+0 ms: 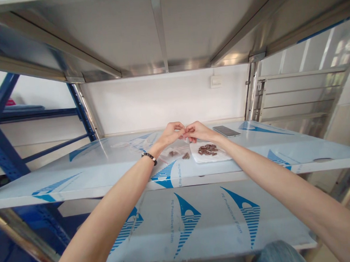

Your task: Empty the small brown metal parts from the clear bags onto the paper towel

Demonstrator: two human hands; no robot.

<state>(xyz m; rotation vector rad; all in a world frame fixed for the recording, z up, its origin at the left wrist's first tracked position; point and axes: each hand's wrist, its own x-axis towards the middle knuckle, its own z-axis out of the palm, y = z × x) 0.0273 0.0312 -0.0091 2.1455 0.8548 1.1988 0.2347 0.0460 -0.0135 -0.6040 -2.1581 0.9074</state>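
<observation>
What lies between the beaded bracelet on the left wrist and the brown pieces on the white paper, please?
The head view shows a clear plastic bag lying there, with a few small brown pieces inside it.

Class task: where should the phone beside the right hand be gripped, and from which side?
Pinch the phone across its long edges, from above, beside the right hand. It lies flat and thin on the film-covered shelf, so fingers cannot get under it; the long edges are the narrower span.

White wall (pixel 164 100) w/ switch plate (pixel 216 81), blue steel rack (pixel 4 151) L, metal grille (pixel 297 99) R, stainless shelf (pixel 98 33) overhead.
</observation>
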